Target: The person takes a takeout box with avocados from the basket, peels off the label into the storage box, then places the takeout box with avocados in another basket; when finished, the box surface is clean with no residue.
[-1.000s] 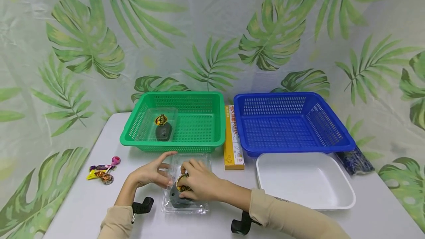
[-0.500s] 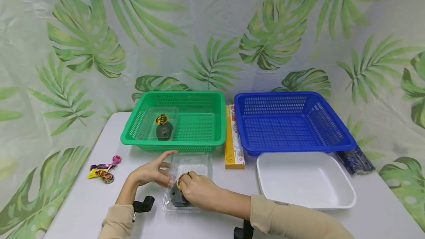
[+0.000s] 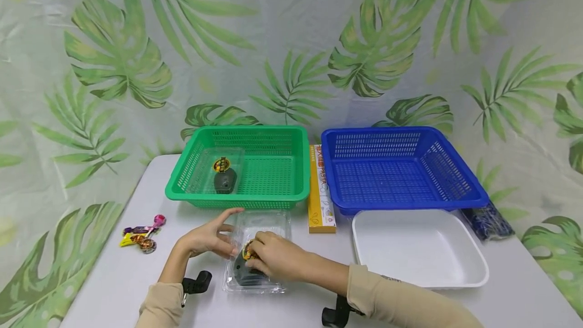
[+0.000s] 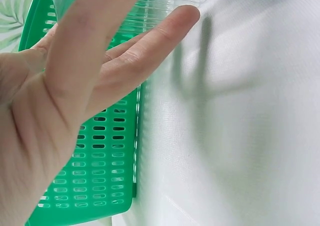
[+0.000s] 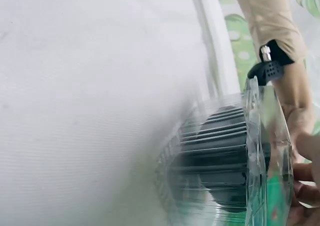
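Overhead, on the white table [image 3: 114, 277], just in front of the green perforated plastic basket [image 3: 273, 166]: a clear plastic clamshell box [image 3: 266, 227] holding a dark grey lump with a yellow round sticker [image 3: 248, 253]. From the right wrist only, seen side-on: ribbed clear walls of that box [image 5: 215, 146] with the dark shape inside, plus the opposite sleeve and black wrist strap. From the left wrist only: basket wall [image 4: 100, 161] close behind straight fingers [image 4: 150, 41], box edge at the fingertips.

Box between both hands. Left hand [image 3: 207, 238] at its left side, fingers straight and spread, touching the clear edge. Right hand [image 3: 273, 257] on top of the lid, fingers curled over the sticker, pressing; actual pinch not discernible. Both forearms in beige sleeves, angled inward from the near edge of the table.
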`<control>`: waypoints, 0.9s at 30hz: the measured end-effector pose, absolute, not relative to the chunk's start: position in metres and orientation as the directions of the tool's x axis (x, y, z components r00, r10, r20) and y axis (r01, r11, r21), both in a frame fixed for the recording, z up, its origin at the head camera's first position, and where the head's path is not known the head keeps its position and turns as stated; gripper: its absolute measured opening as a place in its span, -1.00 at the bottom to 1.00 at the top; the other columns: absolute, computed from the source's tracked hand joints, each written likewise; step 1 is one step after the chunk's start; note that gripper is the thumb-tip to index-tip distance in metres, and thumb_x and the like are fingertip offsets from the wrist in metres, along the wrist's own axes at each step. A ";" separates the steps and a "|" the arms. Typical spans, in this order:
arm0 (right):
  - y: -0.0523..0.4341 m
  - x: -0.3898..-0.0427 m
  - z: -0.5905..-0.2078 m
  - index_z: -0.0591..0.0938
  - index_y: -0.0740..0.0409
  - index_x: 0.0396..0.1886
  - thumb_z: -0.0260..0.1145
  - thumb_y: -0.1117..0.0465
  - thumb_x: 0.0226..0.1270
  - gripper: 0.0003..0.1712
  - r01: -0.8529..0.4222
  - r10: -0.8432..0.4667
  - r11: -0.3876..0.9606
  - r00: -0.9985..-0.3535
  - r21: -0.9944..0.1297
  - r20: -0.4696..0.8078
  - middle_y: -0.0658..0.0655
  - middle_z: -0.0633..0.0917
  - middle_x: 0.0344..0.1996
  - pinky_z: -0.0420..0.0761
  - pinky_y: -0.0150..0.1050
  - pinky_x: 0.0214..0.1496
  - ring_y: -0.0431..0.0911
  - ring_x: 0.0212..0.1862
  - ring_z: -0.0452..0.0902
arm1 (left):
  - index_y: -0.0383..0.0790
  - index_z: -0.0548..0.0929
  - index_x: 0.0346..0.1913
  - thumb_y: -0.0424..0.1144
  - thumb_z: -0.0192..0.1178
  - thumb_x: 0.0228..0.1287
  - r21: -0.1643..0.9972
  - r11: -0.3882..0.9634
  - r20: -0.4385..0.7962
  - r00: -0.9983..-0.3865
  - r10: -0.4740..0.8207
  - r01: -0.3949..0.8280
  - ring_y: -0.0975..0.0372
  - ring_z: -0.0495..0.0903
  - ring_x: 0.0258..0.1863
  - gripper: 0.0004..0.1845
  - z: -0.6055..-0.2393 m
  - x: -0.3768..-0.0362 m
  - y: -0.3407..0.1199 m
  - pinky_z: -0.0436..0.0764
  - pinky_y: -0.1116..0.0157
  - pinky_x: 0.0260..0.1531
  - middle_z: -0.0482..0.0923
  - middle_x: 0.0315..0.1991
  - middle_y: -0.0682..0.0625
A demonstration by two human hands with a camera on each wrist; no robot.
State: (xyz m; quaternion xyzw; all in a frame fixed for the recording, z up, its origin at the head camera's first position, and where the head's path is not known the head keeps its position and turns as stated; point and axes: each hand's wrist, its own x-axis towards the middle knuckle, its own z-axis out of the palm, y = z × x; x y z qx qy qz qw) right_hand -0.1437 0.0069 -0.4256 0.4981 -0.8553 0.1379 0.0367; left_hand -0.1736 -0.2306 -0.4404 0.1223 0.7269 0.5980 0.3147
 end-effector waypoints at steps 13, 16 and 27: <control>0.008 -0.151 -0.432 0.60 0.23 -0.37 0.17 0.31 0.35 -0.88 -0.800 -0.679 0.430 -0.591 -0.418 0.435 0.06 0.63 -0.48 0.51 -0.46 -0.36 -0.18 -0.45 0.50 | -0.13 -0.14 0.47 -0.43 0.41 -0.03 0.942 0.258 -0.327 -0.760 0.561 -0.214 -0.12 0.52 -0.01 0.11 -0.437 -0.173 -0.229 0.65 0.01 -0.23 -0.07 0.28 -0.63; 0.014 -0.160 -0.429 0.59 0.35 -0.35 0.15 0.38 0.36 -0.86 -0.580 -0.555 0.304 -0.753 -0.756 0.354 0.20 0.66 -0.46 0.57 -0.44 -0.47 -0.11 -0.53 0.57 | -0.12 -0.13 0.47 -0.43 0.42 -0.04 0.940 0.261 -0.331 -0.761 0.558 -0.218 -0.15 0.51 0.01 0.12 -0.437 -0.172 -0.230 0.64 0.00 -0.22 -0.06 0.28 -0.63; 0.067 -0.171 -0.404 0.50 0.54 -0.22 0.03 0.44 0.41 -0.83 -0.415 -0.496 0.033 -0.797 -0.909 0.345 0.47 0.64 -0.28 0.69 -0.13 -0.28 0.22 -0.32 0.66 | -0.14 -0.12 0.46 -0.44 0.41 -0.05 0.945 0.254 -0.317 -0.762 0.564 -0.205 -0.11 0.54 -0.04 0.10 -0.438 -0.172 -0.229 0.65 0.01 -0.25 -0.03 0.26 -0.62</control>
